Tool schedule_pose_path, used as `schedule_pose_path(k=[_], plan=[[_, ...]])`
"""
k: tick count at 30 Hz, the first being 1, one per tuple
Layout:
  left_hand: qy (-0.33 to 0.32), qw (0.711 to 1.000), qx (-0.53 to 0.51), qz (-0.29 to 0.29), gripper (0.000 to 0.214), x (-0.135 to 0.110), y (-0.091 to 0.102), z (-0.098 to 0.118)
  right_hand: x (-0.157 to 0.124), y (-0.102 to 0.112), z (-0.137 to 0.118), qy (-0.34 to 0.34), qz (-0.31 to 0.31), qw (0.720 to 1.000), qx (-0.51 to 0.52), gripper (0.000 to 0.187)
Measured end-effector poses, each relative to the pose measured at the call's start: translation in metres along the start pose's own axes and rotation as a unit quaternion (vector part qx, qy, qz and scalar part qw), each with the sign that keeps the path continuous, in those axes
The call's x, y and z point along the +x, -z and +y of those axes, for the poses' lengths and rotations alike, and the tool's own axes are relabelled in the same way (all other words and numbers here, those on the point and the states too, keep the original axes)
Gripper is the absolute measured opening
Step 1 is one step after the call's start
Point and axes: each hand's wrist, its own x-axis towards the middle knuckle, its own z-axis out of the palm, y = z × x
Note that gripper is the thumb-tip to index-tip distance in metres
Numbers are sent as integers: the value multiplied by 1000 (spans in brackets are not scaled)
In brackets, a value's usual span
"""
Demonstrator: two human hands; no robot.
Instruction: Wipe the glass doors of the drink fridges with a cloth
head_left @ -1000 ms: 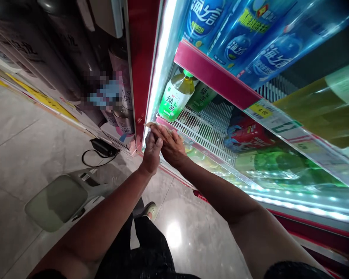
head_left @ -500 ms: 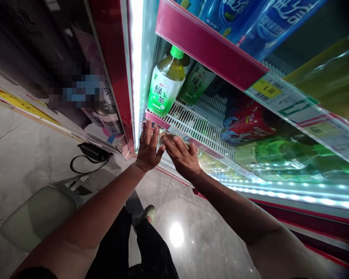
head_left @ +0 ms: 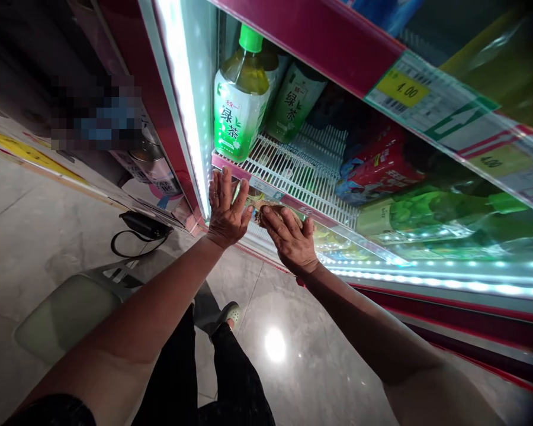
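Observation:
My right hand [head_left: 292, 236] presses a crumpled brownish cloth [head_left: 266, 208] against the front edge of a wire shelf [head_left: 311, 157], its fingers bent over it. Just to the left, my left hand [head_left: 228, 207] has its fingers spread, near the left end of the shelf's pink edge strip [head_left: 231, 167]; whether it touches the strip I cannot tell. Above that hand a green tea bottle [head_left: 241, 97] with a green cap stands upright at the shelf's front. A second green tea bottle [head_left: 291, 102] is behind it to the right.
Red bottles [head_left: 382, 168] and green bottles [head_left: 426, 219] fill the shelf's right side. Overhead juts a shelf edge with a yellow price tag [head_left: 402, 89]. A lit strip [head_left: 177, 77] borders the cooler's left side. A stool [head_left: 66, 316] and a black bag [head_left: 144, 225] are on the floor at left.
My right hand and the cloth have shifted a little to the right along the shelf edge, widening the space between my hands. The view has moved slightly, bringing the shelf nearer.

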Motion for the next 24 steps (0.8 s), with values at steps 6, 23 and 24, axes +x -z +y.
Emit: schedule_pose_path(k=[6,23,24], plan=[[12,1000,26,4,73,-2,-3,5,0,21,8,-65,24,998,7,68],[-80,992,61,-79,59,4,8,-10,-39,15,26,-105,-17,994,-39,55],[-84,991,70,-80,60,7,5,-9,-40,11,26,-85,-12,995,-52,54]])
